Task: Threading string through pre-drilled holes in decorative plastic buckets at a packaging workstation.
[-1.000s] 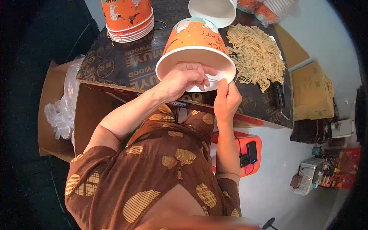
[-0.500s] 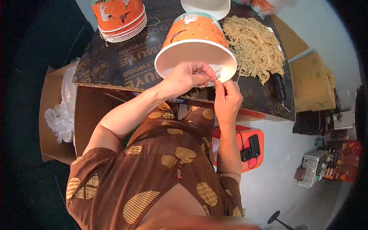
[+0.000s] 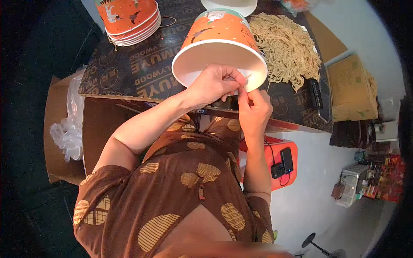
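An orange patterned paper bucket (image 3: 221,32) lies tipped on the table, its white mouth turned toward me. At the near right part of its rim, both hands meet with fingertips pinched together. Between them a short tan cord end (image 3: 248,76) pokes up against the white inside. My left hand (image 3: 215,84) reaches across the mouth, thumb and forefinger closed on the cord. Just below the rim my right hand (image 3: 256,105) pinches at the same spot, its fingers curled. Fingers cover most of the cord there. To the right lies a heap of tan cords (image 3: 286,51).
Stacked orange buckets (image 3: 133,21) with cord handles stand at the far left of the dark printed table (image 3: 116,77). A white container (image 3: 232,5) sits behind the tipped bucket. A black-handled tool (image 3: 315,94) lies by the cords. Cardboard boxes (image 3: 352,88) flank the table; a red stool (image 3: 286,150) stands below.
The hands keep pinching at the rim, with only small finger movements. The cord end shows more clearly above the fingertips. The whole view has shifted slightly.
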`<state>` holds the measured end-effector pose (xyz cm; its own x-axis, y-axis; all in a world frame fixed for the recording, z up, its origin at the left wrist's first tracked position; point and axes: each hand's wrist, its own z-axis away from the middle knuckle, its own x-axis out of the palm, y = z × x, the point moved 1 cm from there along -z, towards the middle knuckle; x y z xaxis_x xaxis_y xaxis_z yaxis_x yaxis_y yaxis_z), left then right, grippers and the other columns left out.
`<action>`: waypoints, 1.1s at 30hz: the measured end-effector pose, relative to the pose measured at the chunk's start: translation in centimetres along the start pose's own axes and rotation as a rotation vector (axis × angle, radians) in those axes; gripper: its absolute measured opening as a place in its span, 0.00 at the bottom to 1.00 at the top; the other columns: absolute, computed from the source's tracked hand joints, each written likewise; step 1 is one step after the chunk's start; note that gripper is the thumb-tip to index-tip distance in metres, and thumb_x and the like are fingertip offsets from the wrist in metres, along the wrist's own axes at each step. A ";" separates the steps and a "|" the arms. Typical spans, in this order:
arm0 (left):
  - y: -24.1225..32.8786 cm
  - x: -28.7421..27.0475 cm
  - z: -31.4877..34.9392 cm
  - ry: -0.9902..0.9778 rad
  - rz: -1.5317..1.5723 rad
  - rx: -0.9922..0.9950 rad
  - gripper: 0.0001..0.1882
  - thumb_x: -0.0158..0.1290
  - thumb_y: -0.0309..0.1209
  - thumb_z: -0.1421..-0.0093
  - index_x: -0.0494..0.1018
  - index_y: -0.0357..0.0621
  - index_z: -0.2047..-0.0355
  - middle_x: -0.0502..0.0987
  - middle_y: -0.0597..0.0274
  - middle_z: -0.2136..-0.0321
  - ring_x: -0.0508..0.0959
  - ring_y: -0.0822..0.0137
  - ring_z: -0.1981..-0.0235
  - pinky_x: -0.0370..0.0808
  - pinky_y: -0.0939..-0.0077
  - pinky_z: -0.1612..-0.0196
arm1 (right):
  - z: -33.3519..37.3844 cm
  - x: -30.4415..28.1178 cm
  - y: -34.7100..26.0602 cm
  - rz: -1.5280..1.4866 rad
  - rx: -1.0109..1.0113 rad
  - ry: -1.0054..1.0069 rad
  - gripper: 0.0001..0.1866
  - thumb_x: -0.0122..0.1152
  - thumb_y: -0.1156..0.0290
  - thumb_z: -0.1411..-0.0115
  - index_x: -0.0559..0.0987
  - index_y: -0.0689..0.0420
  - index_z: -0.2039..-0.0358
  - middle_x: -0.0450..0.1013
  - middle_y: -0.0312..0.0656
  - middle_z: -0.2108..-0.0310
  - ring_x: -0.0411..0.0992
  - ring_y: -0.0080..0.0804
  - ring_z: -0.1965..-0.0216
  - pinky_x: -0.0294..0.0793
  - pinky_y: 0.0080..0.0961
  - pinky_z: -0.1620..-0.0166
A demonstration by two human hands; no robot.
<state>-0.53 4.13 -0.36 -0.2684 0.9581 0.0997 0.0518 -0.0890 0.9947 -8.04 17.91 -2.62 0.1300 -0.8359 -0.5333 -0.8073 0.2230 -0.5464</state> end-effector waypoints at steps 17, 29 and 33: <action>-1.3 0.0 0.5 0.205 -0.678 0.408 0.07 0.56 0.18 0.49 0.72 0.35 0.69 0.73 0.56 0.77 0.76 0.65 0.75 0.74 0.71 0.70 | 0.8 -0.7 -2.0 0.271 -0.279 -0.175 0.07 0.62 0.75 0.50 0.71 0.57 0.74 0.67 0.43 0.76 0.66 0.43 0.69 0.63 0.40 0.64; -1.0 -1.9 0.0 0.221 -0.366 0.213 0.05 0.53 0.22 0.46 0.74 0.33 0.70 0.76 0.59 0.78 0.75 0.71 0.76 0.72 0.74 0.71 | 2.9 -2.4 -6.7 -0.314 -0.028 -0.314 0.03 0.62 0.82 0.46 0.78 0.63 0.69 0.76 0.44 0.77 0.74 0.34 0.80 0.70 0.23 0.75; -1.1 -2.0 -0.5 0.237 -0.310 0.165 0.04 0.53 0.21 0.46 0.74 0.33 0.70 0.75 0.63 0.79 0.73 0.74 0.75 0.72 0.76 0.71 | 2.4 -2.6 -6.6 -0.370 -0.062 -0.275 0.06 0.63 0.81 0.48 0.78 0.60 0.69 0.73 0.44 0.80 0.73 0.40 0.81 0.70 0.32 0.76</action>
<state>-0.48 2.15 -1.61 -0.5087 0.8416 -0.1814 0.0818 0.2570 0.9630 -1.65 19.82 0.79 0.5570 -0.6879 -0.4654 -0.7097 -0.1032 -0.6969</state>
